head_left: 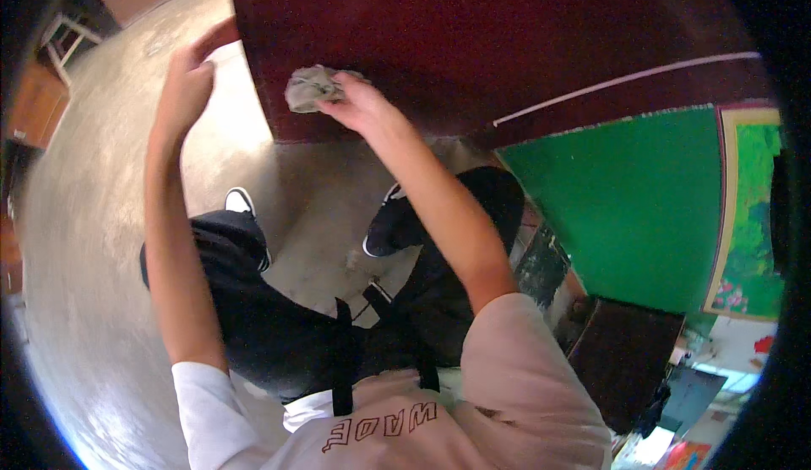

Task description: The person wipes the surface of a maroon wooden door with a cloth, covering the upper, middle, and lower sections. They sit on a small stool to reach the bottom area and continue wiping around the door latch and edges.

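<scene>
My right hand [358, 101] pinches a crumpled grey-green cloth [312, 90] between thumb and fingers. The cloth lies against or just in front of a dark red panel [443, 33], which looks like a door; contact is hard to tell. At the panel's left edge is my left hand [190, 83], its fingers hooked around that edge. The fingertips are hidden behind the panel, and the thumb stays on the near side, apart from it.
My knees are bent above the concrete floor [95, 229], a shoe [239, 203] planted at left. A thin white strip [627, 87] crosses the dark red surface. At right are a green wall [614, 204], a framed picture [747, 216] and a dark brown cabinet [627, 356]. A stool-like frame [66, 42] stands far left.
</scene>
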{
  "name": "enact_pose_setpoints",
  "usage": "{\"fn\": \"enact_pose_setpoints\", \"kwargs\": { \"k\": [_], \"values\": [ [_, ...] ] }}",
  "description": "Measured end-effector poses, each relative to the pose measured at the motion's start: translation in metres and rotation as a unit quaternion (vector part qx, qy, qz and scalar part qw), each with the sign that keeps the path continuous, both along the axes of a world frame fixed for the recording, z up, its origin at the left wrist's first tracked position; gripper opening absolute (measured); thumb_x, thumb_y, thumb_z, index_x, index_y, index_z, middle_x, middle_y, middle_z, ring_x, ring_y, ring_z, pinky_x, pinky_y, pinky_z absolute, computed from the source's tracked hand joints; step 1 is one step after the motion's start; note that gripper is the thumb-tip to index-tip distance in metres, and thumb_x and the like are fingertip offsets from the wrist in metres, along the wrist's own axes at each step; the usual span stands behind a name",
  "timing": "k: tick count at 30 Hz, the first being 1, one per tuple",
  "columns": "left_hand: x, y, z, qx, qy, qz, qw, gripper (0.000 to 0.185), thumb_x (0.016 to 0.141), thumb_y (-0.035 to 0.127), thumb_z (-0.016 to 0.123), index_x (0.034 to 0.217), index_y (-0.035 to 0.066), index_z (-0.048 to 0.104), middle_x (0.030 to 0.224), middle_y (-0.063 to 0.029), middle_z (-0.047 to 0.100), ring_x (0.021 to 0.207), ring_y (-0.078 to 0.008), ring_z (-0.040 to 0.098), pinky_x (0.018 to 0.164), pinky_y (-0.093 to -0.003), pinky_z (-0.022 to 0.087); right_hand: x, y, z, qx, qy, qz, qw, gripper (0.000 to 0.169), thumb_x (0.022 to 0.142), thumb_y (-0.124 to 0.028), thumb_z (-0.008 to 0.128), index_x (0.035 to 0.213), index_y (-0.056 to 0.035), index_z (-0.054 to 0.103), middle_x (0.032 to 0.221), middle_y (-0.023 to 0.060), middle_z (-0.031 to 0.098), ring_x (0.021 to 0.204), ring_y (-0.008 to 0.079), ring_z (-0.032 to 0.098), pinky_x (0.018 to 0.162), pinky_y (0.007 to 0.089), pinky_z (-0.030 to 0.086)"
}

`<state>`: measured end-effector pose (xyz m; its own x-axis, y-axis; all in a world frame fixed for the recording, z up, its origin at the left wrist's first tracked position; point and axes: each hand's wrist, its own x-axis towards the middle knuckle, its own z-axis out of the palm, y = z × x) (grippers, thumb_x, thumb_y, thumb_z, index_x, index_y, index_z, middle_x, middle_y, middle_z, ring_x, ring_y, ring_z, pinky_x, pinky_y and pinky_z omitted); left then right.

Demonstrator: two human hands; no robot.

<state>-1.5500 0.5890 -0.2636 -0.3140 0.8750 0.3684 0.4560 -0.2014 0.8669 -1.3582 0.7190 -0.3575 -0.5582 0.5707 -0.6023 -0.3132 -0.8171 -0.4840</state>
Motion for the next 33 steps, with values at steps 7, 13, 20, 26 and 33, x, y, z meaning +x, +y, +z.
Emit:
{"fn": "enact_pose_setpoints", "kwargs": {
  "k": [7, 13, 20, 26, 33],
  "values": [
    [0.019, -0.01, 0.024, -0.071, 0.005, 0.066, 0.995, 0.063, 0.062, -0.008, 0.032, 0.123, -0.002, 0.048, 0.12, -0.0155, 0.053, 0.115, -0.0235, 0.048, 0.103, -0.0351, 0.029, 0.197, 0.138, -0.048, 0.048, -0.235, -0.084, 0.967, 0.015, 0.086, -0.02, 0.052, 0.097, -0.0098, 0.054, 0.111, 0.0105, 0.054, 0.104, 0.0279, 0.05, 0.091, 0.0517, 0.037],
    [-0.007, -0.01, 0.005, -0.081, 0.01, 0.065, 0.995, 0.054, 0.071, 0.0, 0.036, 0.124, 0.001, 0.047, 0.12, -0.0137, 0.053, 0.116, -0.0236, 0.047, 0.103, -0.0354, 0.03, 0.335, 0.216, -0.069, 0.287, -0.347, -0.21, 0.868, 0.036, 0.078, -0.015, 0.063, 0.111, -0.0098, 0.048, 0.112, 0.0098, 0.051, 0.098, 0.024, 0.05, 0.077, 0.0443, 0.045],
    [0.004, -0.009, 0.011, -0.085, -0.007, 0.035, 0.996, 0.053, 0.075, -0.002, 0.04, 0.128, 0.003, 0.041, 0.123, -0.0103, 0.049, 0.116, -0.0221, 0.046, 0.101, -0.0339, 0.033, 0.349, 0.218, -0.081, 0.389, -0.409, -0.341, 0.751, 0.045, 0.078, -0.013, 0.063, 0.117, -0.0105, 0.041, 0.111, 0.01, 0.051, 0.1, 0.0239, 0.048, 0.079, 0.0423, 0.046],
    [0.012, -0.007, 0.011, -0.041, -0.045, 0.022, 0.998, 0.069, 0.059, -0.015, 0.03, 0.125, 0.001, 0.042, 0.122, -0.0127, 0.049, 0.117, -0.0224, 0.045, 0.101, -0.0358, 0.034, 0.303, 0.205, -0.065, 0.172, -0.403, -0.206, 0.875, 0.033, 0.079, -0.012, 0.061, 0.109, -0.0074, 0.049, 0.112, 0.0116, 0.052, 0.105, 0.0279, 0.047, 0.086, 0.0441, 0.043],
    [0.017, -0.001, 0.007, -0.035, -0.029, -0.001, 0.999, 0.069, 0.06, -0.017, 0.031, 0.125, 0.001, 0.042, 0.124, -0.0118, 0.048, 0.119, -0.0223, 0.042, 0.101, -0.0359, 0.034, 0.176, 0.119, -0.054, 0.074, -0.138, 0.067, 0.985, 0.02, 0.081, -0.008, 0.054, 0.1, -0.0033, 0.053, 0.111, 0.0136, 0.051, 0.107, 0.0306, 0.046, 0.092, 0.048, 0.041]
  ]
}}
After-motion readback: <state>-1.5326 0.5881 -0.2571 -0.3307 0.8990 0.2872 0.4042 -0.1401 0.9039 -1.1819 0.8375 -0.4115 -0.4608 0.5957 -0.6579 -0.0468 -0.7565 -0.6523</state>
